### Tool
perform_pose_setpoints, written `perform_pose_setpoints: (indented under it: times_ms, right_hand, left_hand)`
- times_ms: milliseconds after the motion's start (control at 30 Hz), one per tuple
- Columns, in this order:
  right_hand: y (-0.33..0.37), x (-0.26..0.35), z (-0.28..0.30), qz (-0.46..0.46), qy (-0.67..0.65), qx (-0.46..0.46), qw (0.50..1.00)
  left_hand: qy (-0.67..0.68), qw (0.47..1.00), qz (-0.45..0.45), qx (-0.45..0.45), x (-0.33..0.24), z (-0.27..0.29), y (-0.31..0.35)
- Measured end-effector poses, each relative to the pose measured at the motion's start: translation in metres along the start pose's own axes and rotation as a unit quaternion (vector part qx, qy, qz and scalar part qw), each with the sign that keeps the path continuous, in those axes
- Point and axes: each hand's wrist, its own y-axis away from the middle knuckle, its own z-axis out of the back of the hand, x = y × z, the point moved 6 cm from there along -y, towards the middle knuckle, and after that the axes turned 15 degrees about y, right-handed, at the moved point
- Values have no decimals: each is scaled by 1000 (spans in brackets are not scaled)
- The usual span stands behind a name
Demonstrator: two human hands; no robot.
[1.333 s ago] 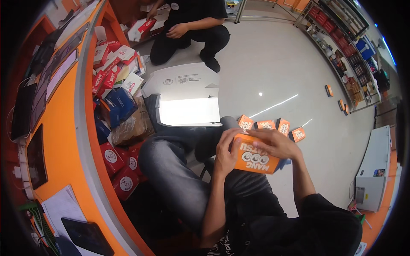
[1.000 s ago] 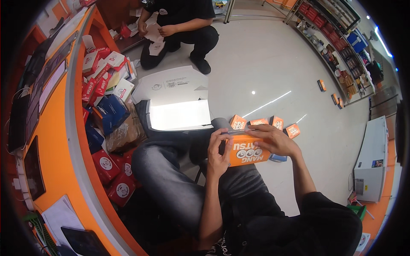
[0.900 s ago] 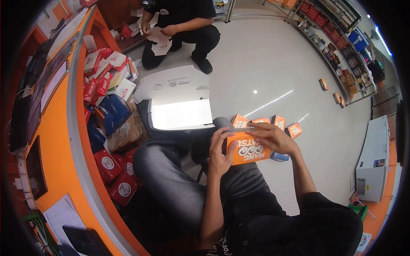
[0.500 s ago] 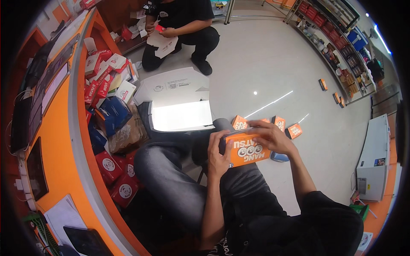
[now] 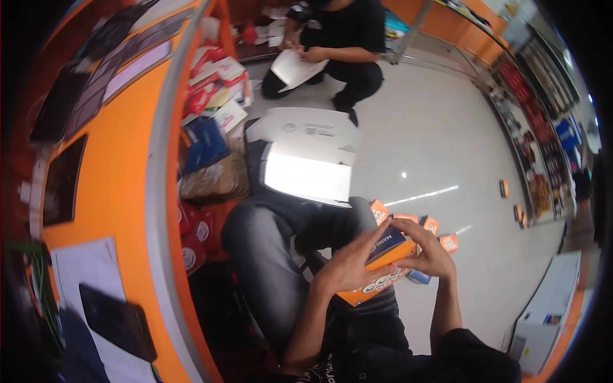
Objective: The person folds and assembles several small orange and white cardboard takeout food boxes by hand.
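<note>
Between my two hands, above my lap, is an orange cardboard box (image 5: 362,295) with a dark blue side panel (image 5: 387,244) now turned up. My left hand (image 5: 351,267) presses along its left side, fingers stretched toward the far corner. My right hand (image 5: 429,253) grips the other side, its thumb on the orange face and its fingertips meeting the left ones at the top. Part of the box is hidden by my hands. On the floor just past them lie several small orange boxes (image 5: 449,242) and a blue one (image 5: 418,277).
Large white cardboard sheets (image 5: 306,121) lie beyond my knees. A person (image 5: 348,32) squats behind them, holding a white carton piece (image 5: 297,69). At left, an orange counter (image 5: 121,198) carries a phone (image 5: 117,321); red and blue cartons (image 5: 205,143) fill its underside. Shelves (image 5: 527,127) stand right.
The orange box has been tilted so its dark side faces up. My left hand has shifted from its edge to across its side. My view has swung left, so the scene sits further right.
</note>
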Motion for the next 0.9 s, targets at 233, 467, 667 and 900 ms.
perform_pose_setpoints:
  times_ms: [233, 467, 667, 900]
  right_hand:
    - [-22, 2, 13, -76, 125, -231, 962]
    - [-19, -2, -6, -204, 55, -102, 972]
    - [-24, 6, -5, -182, 53, -89, 978]
    - [-18, -3, -1, -161, -20, -112, 980]
  left_hand:
    - [-56, 992, 40, -106, 16, 5, 2]
    - [-145, 969, -62, -192, 14, -30, -2]
    - [-135, 953, -101, -253, 14, -24, 2]
    - [-84, 966, -95, -226, 11, -21, 3]
